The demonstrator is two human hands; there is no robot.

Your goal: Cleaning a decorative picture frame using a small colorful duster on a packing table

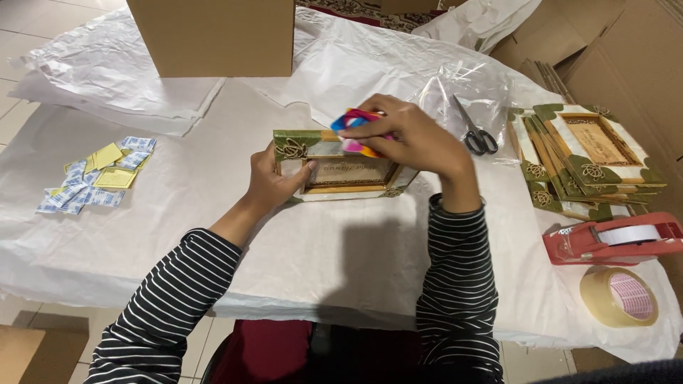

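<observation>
1. A frame lies flat at the middle of the table, between the two hands.
2. The left hand grips the frame's left edge, thumb on its front face.
3. The right hand reaches over the frame's upper right corner, its fingers closed on a bright cloth of pink, blue and yellow pressed to the frame.
4. The frame is rectangular, with green corners, pale carved turtle shapes and a wooden inner border.
5. A stack of frames of the same kind lies to the right.
6. Small blue-and-white sachets and yellow slips lie scattered at left.
7. A plain brown box stands at the far edge.
8. Scissors rest on clear crinkled plastic.
9. A red tape dispenser and a tape roll sit at right, on white paper covering the table.
</observation>
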